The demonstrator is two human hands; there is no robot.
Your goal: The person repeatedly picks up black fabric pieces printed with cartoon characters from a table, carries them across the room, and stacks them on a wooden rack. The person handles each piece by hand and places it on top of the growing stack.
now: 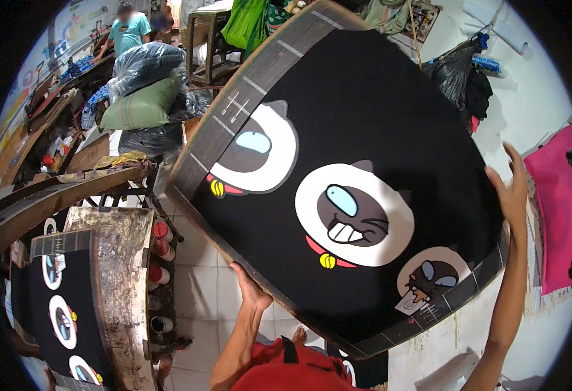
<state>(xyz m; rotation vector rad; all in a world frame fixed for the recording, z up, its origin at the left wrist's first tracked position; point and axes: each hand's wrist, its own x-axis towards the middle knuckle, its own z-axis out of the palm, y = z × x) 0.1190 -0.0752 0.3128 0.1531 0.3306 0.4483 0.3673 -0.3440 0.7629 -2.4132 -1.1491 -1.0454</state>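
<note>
A large wooden printing board [230, 124] is tilted in front of me, with black fabric [377, 104] spread over it. Printed on the fabric are cartoon cat faces in white ovals, one [305, 195] in the middle with a red collar and a yellow bell. My left hand [252, 288] grips the board's near left edge; its thumb shows, while most of the fingers are hidden. At the right edge of the board my right hand [511, 186] is raised with fingers spread. Whether it touches the fabric I cannot tell.
Another board with printed black fabric [81, 287] lies on a paint-stained table [126, 260] at the left. Red-and-white jars [161, 251] line that table's side. Sacks [143, 104] are piled behind, near a person [129, 32]. Pink cloth [553, 208] hangs at the right.
</note>
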